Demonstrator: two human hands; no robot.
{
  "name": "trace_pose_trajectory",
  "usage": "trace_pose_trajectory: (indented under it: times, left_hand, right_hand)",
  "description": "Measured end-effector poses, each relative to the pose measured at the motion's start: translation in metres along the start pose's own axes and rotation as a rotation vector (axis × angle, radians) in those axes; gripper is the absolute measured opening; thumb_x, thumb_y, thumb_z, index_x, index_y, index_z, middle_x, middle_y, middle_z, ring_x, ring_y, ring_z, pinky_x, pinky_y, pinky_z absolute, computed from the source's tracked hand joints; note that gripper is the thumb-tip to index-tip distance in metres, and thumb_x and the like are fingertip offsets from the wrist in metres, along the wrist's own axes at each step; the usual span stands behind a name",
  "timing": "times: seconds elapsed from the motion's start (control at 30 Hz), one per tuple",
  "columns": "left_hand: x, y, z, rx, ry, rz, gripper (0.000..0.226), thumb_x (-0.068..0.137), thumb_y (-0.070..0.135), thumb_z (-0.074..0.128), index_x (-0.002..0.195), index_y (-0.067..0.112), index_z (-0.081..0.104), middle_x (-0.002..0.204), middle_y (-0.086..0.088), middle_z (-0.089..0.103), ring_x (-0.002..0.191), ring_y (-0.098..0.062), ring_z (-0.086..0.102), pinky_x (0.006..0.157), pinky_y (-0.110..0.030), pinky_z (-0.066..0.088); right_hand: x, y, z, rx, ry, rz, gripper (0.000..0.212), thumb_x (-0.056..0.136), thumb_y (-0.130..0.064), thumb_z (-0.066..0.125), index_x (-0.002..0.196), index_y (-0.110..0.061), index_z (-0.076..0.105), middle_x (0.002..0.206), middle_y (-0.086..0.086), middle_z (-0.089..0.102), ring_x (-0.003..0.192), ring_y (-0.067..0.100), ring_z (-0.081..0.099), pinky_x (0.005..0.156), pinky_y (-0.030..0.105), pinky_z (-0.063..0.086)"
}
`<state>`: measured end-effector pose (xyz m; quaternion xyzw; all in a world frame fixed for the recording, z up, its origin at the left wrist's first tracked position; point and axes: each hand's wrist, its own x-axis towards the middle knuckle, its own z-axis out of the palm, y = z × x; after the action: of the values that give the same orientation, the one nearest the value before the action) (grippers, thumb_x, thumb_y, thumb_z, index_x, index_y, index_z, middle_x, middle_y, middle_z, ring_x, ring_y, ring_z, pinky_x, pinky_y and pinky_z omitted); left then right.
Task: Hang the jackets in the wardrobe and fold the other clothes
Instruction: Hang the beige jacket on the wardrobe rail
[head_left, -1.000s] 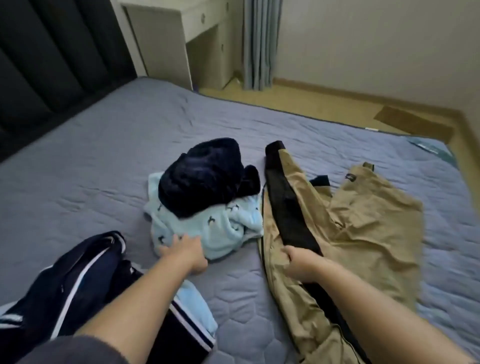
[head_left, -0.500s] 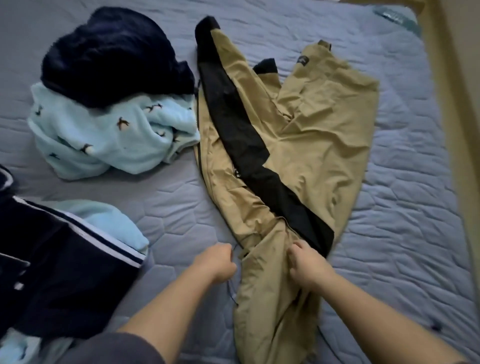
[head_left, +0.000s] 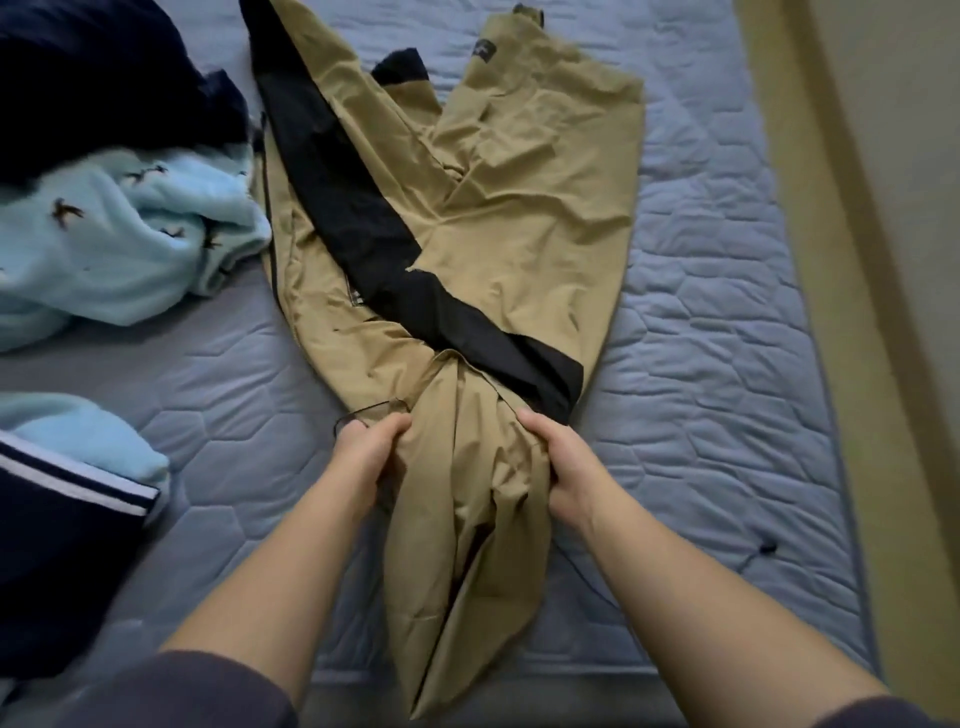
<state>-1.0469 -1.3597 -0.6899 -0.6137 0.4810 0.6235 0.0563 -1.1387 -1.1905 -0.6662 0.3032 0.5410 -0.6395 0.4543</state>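
Both hands, left hand (head_left: 366, 452) and right hand (head_left: 563, 462), clench the bunched near end of the tan jacket (head_left: 493, 218) (black-trimmed), sprawled across the bed (head_left: 701, 364), likely gathering it for hanging.

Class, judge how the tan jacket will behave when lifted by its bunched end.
Probably floppy: the tan jacket bunches and creases where the left hand and right hand grip it. Likely light: its thin fabric lies flat on the bed. Its far end would probably dangle.
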Motion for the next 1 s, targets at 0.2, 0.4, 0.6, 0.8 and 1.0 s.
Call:
trace_pose_trajectory:
  times: [0.2, 0.4, 0.6, 0.8, 1.0]
  left_hand:
    - [-0.082, 0.038, -0.024, -0.016, -0.100, 0.097, 0.013, 0.079, 0.020, 0.069, 0.089, 0.013, 0.066, 0.084, -0.005, 0.067, 0.080, -0.021, 0.061, 0.065, -0.029, 0.048]
    - [-0.172, 0.013, -0.031, 0.162, -0.028, 0.059, 0.013, 0.081, 0.023, 0.064, 0.083, 0.012, 0.056, 0.079, -0.004, 0.056, 0.070, -0.017, 0.049, 0.055, -0.027, 0.036]
    - [-0.257, 0.021, -0.055, -0.258, -0.140, -0.044, 0.008, 0.085, 0.007, 0.059, 0.090, 0.007, 0.066, 0.072, -0.004, 0.071, 0.075, -0.021, 0.061, 0.062, -0.028, 0.047]
    - [-0.354, 0.096, -0.071, -0.088, -0.233, 0.301, 0.016, 0.081, -0.001, 0.059, 0.093, 0.007, 0.067, 0.084, -0.004, 0.069, 0.081, -0.017, 0.063, 0.068, -0.027, 0.049]
    - [-0.462, 0.211, -0.093, -0.007, -0.442, 0.478, 0.011, 0.078, 0.014, 0.054, 0.068, 0.015, 0.058, 0.064, -0.001, 0.056, 0.064, -0.014, 0.051, 0.057, -0.022, 0.045]
  right_hand:
    - [-0.076, -0.048, -0.013, -0.038, -0.121, -0.036, 0.038, 0.082, -0.017, 0.065, 0.116, -0.001, 0.064, 0.101, 0.016, 0.069, 0.088, 0.029, 0.067, 0.078, 0.038, 0.056]
    - [-0.152, -0.019, -0.052, -0.478, 0.072, 0.114, 0.058, 0.081, -0.031, 0.071, 0.127, -0.003, 0.050, 0.112, 0.015, 0.064, 0.101, 0.029, 0.062, 0.085, 0.040, 0.053]
    - [-0.231, -0.014, -0.045, -0.149, -0.084, 0.107, 0.059, 0.077, -0.032, 0.074, 0.127, -0.005, 0.056, 0.114, 0.013, 0.068, 0.107, 0.028, 0.064, 0.095, 0.041, 0.050]
    - [-0.327, -0.072, -0.007, -0.969, 0.227, -0.210, 0.097, 0.075, -0.057, 0.065, 0.145, -0.005, 0.023, 0.146, 0.011, 0.035, 0.131, 0.030, 0.038, 0.104, 0.042, 0.037]
    - [-0.434, -0.135, 0.044, -1.206, -0.038, -0.883, 0.089, 0.081, -0.052, 0.062, 0.150, -0.033, 0.009, 0.155, 0.001, 0.023, 0.143, 0.018, 0.021, 0.116, 0.048, 0.019]
